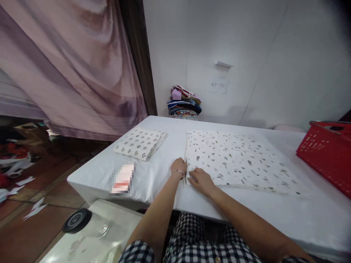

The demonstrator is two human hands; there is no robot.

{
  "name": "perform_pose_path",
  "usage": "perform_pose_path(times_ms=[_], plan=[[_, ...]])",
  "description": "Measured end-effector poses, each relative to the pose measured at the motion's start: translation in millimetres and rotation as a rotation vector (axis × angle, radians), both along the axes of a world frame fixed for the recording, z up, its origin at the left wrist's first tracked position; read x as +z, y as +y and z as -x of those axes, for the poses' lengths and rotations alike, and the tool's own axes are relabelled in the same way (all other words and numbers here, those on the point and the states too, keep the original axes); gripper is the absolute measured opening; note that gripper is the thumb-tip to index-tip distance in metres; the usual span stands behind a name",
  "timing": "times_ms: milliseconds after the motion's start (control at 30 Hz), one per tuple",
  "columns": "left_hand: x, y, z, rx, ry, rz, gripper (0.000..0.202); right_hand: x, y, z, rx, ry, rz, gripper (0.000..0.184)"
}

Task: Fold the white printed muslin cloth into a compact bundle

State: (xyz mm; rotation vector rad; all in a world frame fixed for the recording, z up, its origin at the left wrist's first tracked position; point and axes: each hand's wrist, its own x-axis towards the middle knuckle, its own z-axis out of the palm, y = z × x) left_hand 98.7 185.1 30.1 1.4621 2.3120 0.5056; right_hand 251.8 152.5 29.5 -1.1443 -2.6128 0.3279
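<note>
A white cloth (236, 157) with small leaf, twig and figure prints lies spread in layers on the white-covered table (164, 175). My left hand (179, 167), with a bracelet at its wrist, is closed at the cloth's left edge, near the front corner; its fingertips are partly hidden. Just to its right, my right hand (202, 179) has bent fingers and thumb at the same corner, gripping the edge layers. Left of my hands lies a folded white cloth (139, 143) with grey prints.
A blurred-out flat item (122, 179) lies near the table's front left. The red basket (326, 153) stands at the right end. Below left is a clear jar with a black lid (77, 220). Folded fabrics (185, 102) are stacked behind the table, and a pink curtain (90, 65) hangs left.
</note>
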Motion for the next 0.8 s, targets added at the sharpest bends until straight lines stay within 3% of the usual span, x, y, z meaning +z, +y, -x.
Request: perform_pose_path(times_ms=[267,433,600,800], plan=[[-1.7,22.0,-1.5,0.02,-0.005,-0.029,0.027,-3.2,-0.9,1.0,-0.002,-0.01,-0.04,0.026],[-5.1,24.6,-1.5,0.043,0.001,-0.044,0.026,-5.2,-1.1,-0.1,0.009,0.008,-0.079,0.025],[1.3,27.3,5.5,0.023,-0.045,0.004,0.026,-3.9,-0.5,-2.7,0.023,0.013,-0.052,0.028],[7.7,9.3,17.0,-0.035,-0.136,0.056,0.026,-0.9,0.8,-14.2,0.1,0.05,0.018,0.04]])
